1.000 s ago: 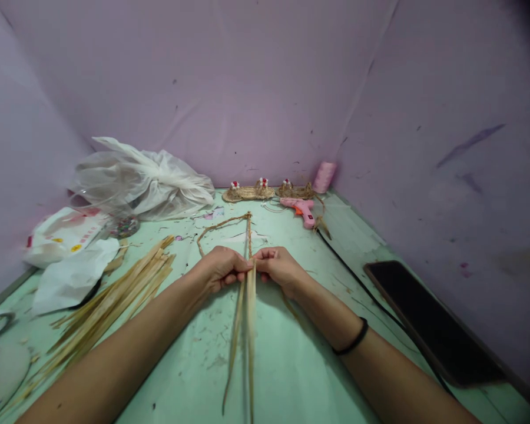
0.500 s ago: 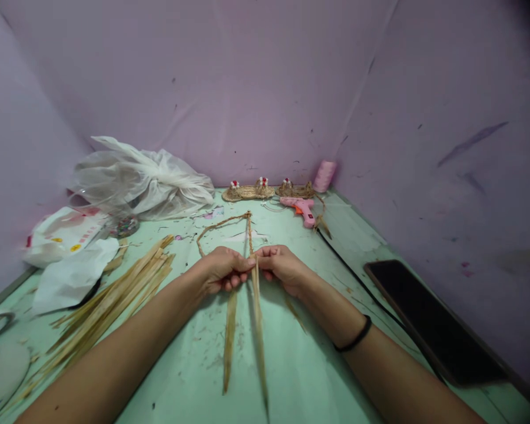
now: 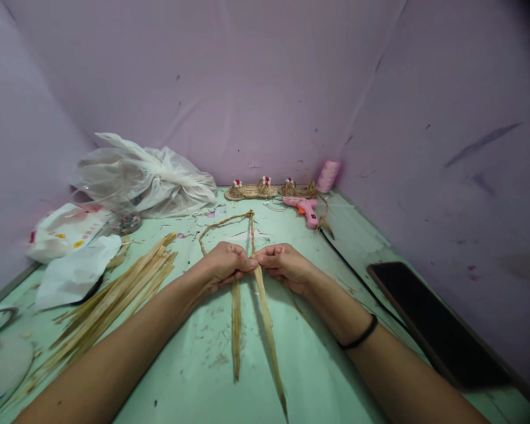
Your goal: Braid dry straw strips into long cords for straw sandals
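A thin braid [image 3: 252,231] of dried plant strips runs down from a knot on the green tabletop to my fingers. My left hand [image 3: 229,263] pinches its lower end between thumb and fingers. Close against it, my right hand [image 3: 284,263] also pinches at the braid's end. Loose strips hang from the grip: one long strip [image 3: 268,330] slants toward the front, and a shorter strip [image 3: 235,330] drops below my left hand. From the knot, another braided length [image 3: 216,225] curves left and passes behind my left hand. The fingertips partly hide the crossing of the strips.
Left lies a bundle of dried strips [image 3: 110,300], near crumpled white paper [image 3: 75,277] and a tied plastic bag [image 3: 154,179]. Behind are woven pieces with beads [image 3: 249,192], a pink glue gun [image 3: 307,211] and a thread spool [image 3: 328,176]. A dark phone [image 3: 437,324] lies right.
The hanging strips have swung: the long one's lower end now lies farther right, and the shorter one has shifted slightly right. Both hands keep pinching the braid's end. The view has moved slightly.
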